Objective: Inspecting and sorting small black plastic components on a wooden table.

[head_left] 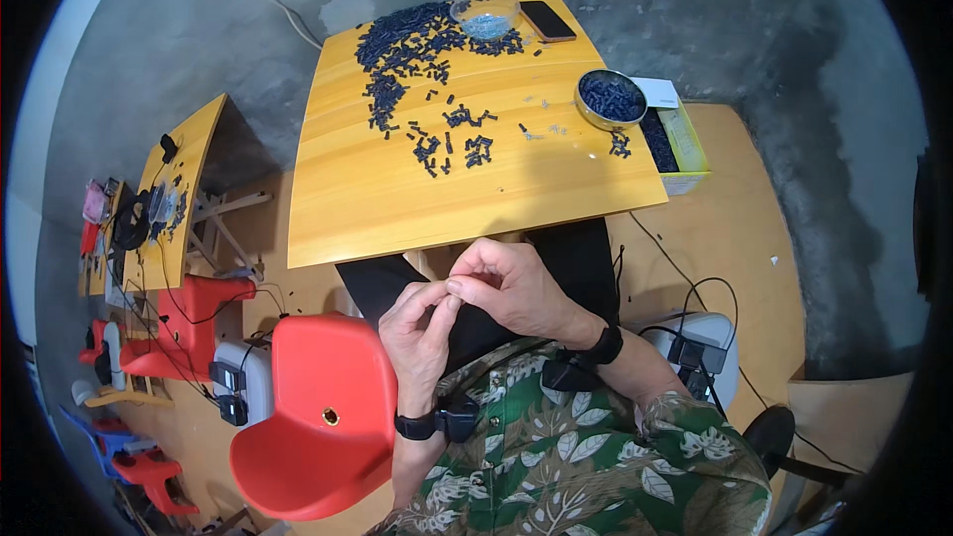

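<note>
My left hand (417, 330) and my right hand (518, 290) meet in front of my lap, just off the near edge of the wooden table (397, 228). The thumb and fingers of each are pinched together, their tips touching. Whatever lies between the fingertips is too small or hidden to make out. On the tabletop, small loose groups of short black pieces (427, 151) lie closest to my hands. Behind them spreads a large heap of similar dark pieces (407, 35). A few tiny clear pieces (558, 129) are scattered right of the middle.
At the table's right side stands a metal bowl (610, 99) full of dark pieces, beside a yellow-green box (685, 144). A clear bowl (486, 18) with pale blue bits and a phone (547, 21) are at the back. A red chair (318, 417) stands at my left; cables (685, 303) trail at right.
</note>
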Action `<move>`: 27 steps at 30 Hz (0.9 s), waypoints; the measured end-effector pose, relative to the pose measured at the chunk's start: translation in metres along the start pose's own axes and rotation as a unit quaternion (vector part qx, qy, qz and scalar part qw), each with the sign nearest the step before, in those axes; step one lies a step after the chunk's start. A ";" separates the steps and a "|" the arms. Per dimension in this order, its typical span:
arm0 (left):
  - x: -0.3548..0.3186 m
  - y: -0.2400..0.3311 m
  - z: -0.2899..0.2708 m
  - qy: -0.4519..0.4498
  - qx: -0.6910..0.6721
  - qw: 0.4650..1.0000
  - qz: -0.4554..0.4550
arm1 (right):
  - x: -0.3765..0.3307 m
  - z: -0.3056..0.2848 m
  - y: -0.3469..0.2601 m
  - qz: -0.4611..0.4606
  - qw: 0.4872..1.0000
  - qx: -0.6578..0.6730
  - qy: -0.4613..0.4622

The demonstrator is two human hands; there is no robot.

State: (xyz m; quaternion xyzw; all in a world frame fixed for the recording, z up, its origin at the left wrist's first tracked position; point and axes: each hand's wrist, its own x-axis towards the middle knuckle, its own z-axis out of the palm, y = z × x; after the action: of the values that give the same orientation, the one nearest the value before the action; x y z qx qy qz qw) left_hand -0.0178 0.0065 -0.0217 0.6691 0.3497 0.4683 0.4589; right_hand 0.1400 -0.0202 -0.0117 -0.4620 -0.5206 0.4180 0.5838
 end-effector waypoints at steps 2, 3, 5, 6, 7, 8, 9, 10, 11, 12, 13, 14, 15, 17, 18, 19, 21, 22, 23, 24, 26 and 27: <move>0.000 -0.002 0.000 -0.006 -0.024 1.000 -0.015 | 0.000 -0.001 0.000 0.004 1.000 0.005 -0.002; 0.001 -0.002 0.000 -0.008 -0.027 0.999 -0.017 | 0.000 -0.002 0.000 0.029 0.999 0.013 -0.008; 0.002 -0.004 0.002 -0.001 -0.051 0.999 -0.017 | 0.000 -0.003 0.000 0.015 0.999 0.027 -0.009; 0.002 -0.004 0.003 -0.004 -0.052 0.999 -0.015 | -0.001 -0.003 0.000 0.031 0.999 0.035 -0.016; 0.001 -0.004 0.004 -0.002 -0.056 0.998 -0.020 | 0.000 -0.004 0.001 0.013 0.999 0.036 -0.012; 0.001 -0.004 0.004 0.000 -0.059 0.998 -0.025 | 0.002 -0.005 0.002 0.004 0.998 0.053 -0.019; 0.002 -0.005 0.005 -0.005 -0.059 0.998 -0.023 | 0.003 -0.007 0.005 0.013 0.996 0.078 -0.030; 0.002 -0.005 0.007 -0.003 -0.075 0.997 -0.021 | 0.004 -0.011 0.008 -0.007 0.997 0.068 -0.024; 0.002 -0.006 0.007 0.000 -0.090 0.996 -0.020 | 0.006 -0.019 0.012 0.034 0.998 0.045 -0.008; 0.002 -0.006 0.007 -0.002 -0.091 0.996 -0.019 | 0.010 -0.028 0.018 0.037 0.999 0.033 0.004; 0.003 -0.006 0.007 0.005 -0.097 0.995 -0.022 | 0.021 -0.040 0.026 0.033 0.999 0.014 0.031; 0.003 -0.007 0.007 0.012 -0.105 0.994 -0.023 | 0.032 -0.051 0.034 0.030 0.996 -0.016 0.087; 0.003 -0.007 0.007 0.011 -0.104 0.994 -0.024 | 0.044 -0.066 0.043 0.008 0.979 -0.138 0.147; 0.003 -0.008 0.008 0.021 -0.101 0.994 -0.026 | 0.063 -0.097 0.059 -0.017 0.938 -0.250 0.239; 0.003 -0.009 0.008 0.023 -0.101 0.994 -0.030 | 0.069 -0.112 0.065 -0.021 0.931 -0.266 0.248; 0.003 -0.008 0.009 0.021 -0.102 0.994 -0.033 | 0.075 -0.124 0.070 -0.030 0.931 -0.268 0.247; 0.003 -0.008 0.009 0.021 -0.103 0.994 -0.037 | 0.085 -0.140 0.079 -0.064 0.873 -0.390 0.287; 0.003 -0.008 0.009 0.019 -0.099 0.994 -0.037 | 0.089 -0.146 0.083 -0.075 0.872 -0.390 0.285; 0.003 -0.007 0.009 0.017 -0.096 0.995 -0.038 | 0.093 -0.151 0.086 -0.111 0.847 -0.428 0.295; 0.003 -0.007 0.010 0.017 -0.095 0.995 -0.038 | 0.097 -0.154 0.088 -0.149 0.819 -0.463 0.305; 0.004 -0.006 0.010 0.017 -0.102 0.994 -0.040 | 0.102 -0.158 0.094 -0.132 0.822 -0.468 0.296; 0.004 -0.006 0.009 0.019 -0.099 0.994 -0.040 | 0.105 -0.159 0.096 -0.115 0.824 -0.473 0.289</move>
State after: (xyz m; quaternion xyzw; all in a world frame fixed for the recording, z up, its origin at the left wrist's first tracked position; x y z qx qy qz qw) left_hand -0.0079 0.0094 -0.0275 0.5967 0.3372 0.4945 0.5345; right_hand 0.3087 0.0867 -0.0867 -0.7177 -0.5114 -0.1026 0.4613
